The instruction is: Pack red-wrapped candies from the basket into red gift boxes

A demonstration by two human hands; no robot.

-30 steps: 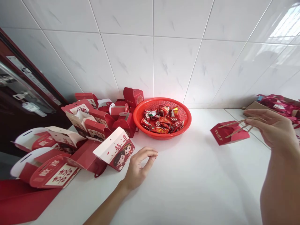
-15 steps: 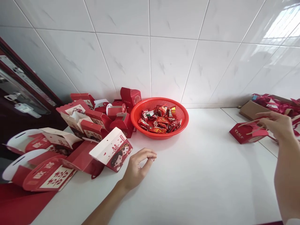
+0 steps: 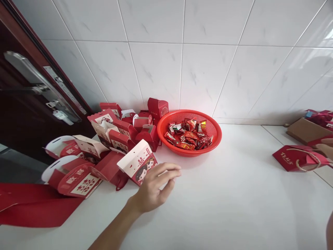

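My left hand (image 3: 157, 185) hovers over the white countertop, its fingers loosely stretched with a gap to the thumb, and nothing is in it. Just behind its knuckles stands an open-topped gift box (image 3: 139, 161) printed with a cartoon couple. A red plastic basket (image 3: 166, 144) of wrapped candies (image 3: 191, 133) sits beyond the fingertips, by the wall. To the right stands a closed red gift box (image 3: 291, 159) with a rope handle. Only a sliver of my right arm (image 3: 330, 231) shows at the right edge; that hand is out of the picture.
Several open red and white gift boxes (image 3: 78, 182) crowd the left side. Red material (image 3: 39, 208) lies at the front left. A dark door (image 3: 20, 107) with keys in its lock stands behind. A cardboard carton (image 3: 304, 130) holding shiny magenta items is at the far right.
My right hand has let go of the rope handle of the red gift box and left the view. The camera has turned left. My left hand's fingers have spread a little.
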